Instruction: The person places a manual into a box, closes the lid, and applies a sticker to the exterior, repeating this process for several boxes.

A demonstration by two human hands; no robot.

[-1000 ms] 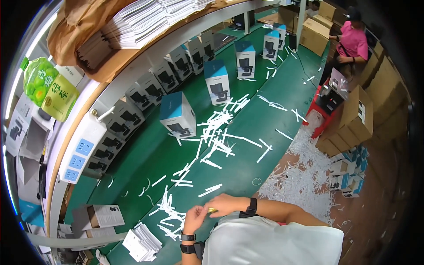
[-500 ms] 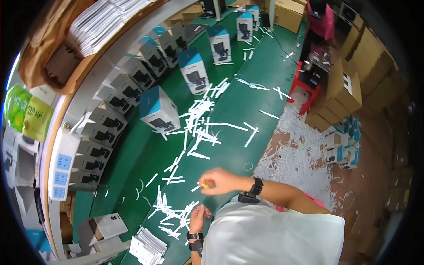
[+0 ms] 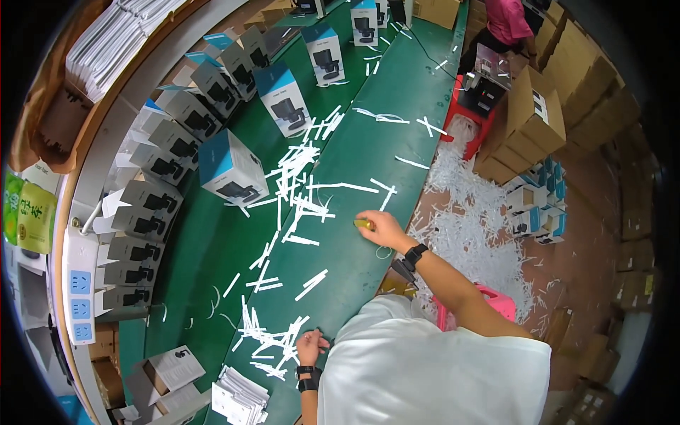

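My right hand (image 3: 383, 229) is closed around a small yellow object (image 3: 364, 224), held over the green table (image 3: 354, 265); its exact kind is too small to tell. Below and to the left, my left hand (image 3: 310, 347) rests by a heap of white paper strips (image 3: 273, 336). Its fingers are loosely bent, somewhat apart, and nothing shows in them. Two more strips (image 3: 311, 285) lie between my hands. A stack of folded white papers (image 3: 239, 398) sits left of my left forearm.
Blue-and-white product boxes (image 3: 234, 170) stand along the table, beside a larger strip pile (image 3: 297, 166). Open boxes (image 3: 145, 216) line the left shelf, near a power strip (image 3: 79, 283). Shredded paper (image 3: 467, 234), a pink stool (image 3: 496, 304) and cartons (image 3: 528, 124) occupy the right. A person in pink (image 3: 506, 25) is beyond.
My right hand has moved up and right along the table with the yellow object, away from my left hand. Two strips now lie where it was. The view has shifted slightly.
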